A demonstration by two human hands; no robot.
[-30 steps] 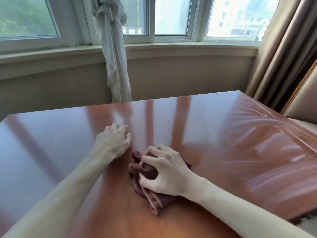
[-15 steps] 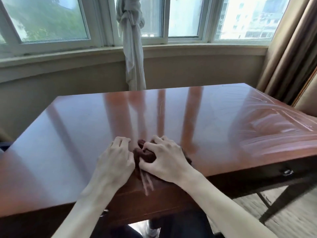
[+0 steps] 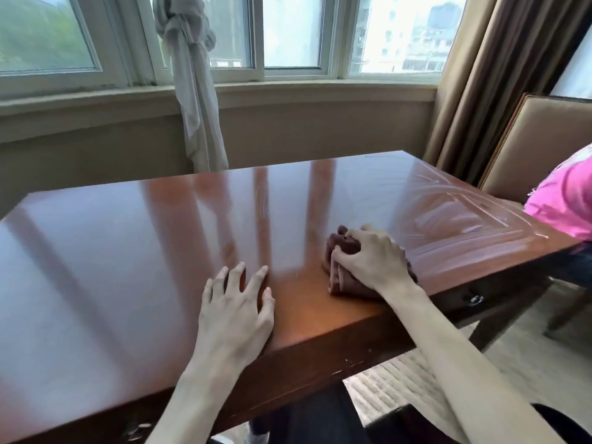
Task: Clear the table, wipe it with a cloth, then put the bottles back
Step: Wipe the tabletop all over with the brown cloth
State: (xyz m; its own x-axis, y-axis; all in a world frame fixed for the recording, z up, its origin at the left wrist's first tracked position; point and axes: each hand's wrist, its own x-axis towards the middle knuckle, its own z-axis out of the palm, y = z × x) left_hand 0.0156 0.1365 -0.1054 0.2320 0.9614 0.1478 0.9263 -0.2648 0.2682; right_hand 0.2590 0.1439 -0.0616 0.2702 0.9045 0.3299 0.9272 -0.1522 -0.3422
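A: So, where does the cloth (image 3: 346, 277) lie?

B: On the table (image 3: 128, 251), near the front edge and towards its right end. The right hand (image 3: 373, 261) is on top of it, fingers curled into the bunched maroon fabric, gripping it against the wood.

A: And the left hand (image 3: 237, 302)?

B: Flat on the tabletop with its fingers spread, holding nothing. It sits to the left of the cloth, with a strip of bare wood between them.

A: So which way does the wipe want to go?

B: The smeared streaks show at the right end, beyond the cloth. Most of the surface stretches away to its left and towards the window (image 3: 288, 33). My guess is the right hand carries on, since it already has the cloth.

A: Bottles?

B: None in view, and the tabletop holds only the cloth. A pink bundle (image 3: 563, 200) rests on the chair (image 3: 512, 145) at the right.
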